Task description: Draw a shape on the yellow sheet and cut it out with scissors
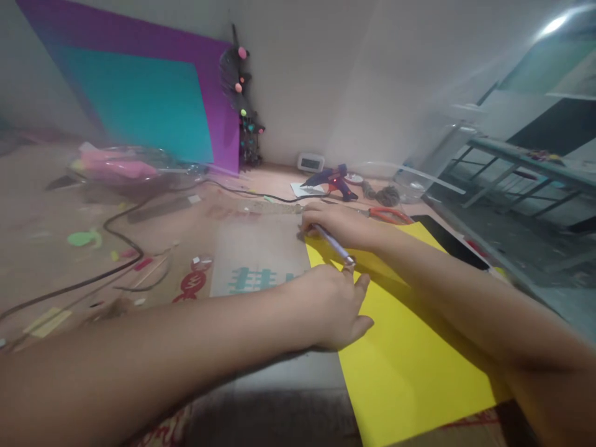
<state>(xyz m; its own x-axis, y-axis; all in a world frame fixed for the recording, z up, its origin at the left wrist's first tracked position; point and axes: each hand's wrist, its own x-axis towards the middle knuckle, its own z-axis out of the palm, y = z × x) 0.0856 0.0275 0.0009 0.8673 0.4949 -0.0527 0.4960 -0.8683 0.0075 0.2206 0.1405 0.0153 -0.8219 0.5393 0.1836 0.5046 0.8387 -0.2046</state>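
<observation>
Ok so everything here goes by the yellow sheet [414, 366], which lies on the desk [28, 192]. The right hand [342, 225] is at its far end, fingers curled around a pen [331, 243]. The left hand [333, 307] is on its left edge, thumb and fingers loosely spread, one finger right at the pen's near end; can't tell if it's actually gripping it.

Left of the yellow sheet there's a pale sheet with teal marks [237, 245], and past that the desk is pretty messy: paper scraps, a dark cable [118, 233] snaking across, a clear bag with pink stuff [121, 166]. Just beyond its far end are orange-handled scissors [390, 215], then a glue gun [333, 180] and a small white clock-looking thing [311, 162] by the pale wall [326, 81]. A purple and teal panel [144, 105] leans back there, far left.

Off to the right of the sheet, the room opens up: grey floor [507, 257], a metal-framed table [531, 160], bright light [554, 25] up top.
</observation>
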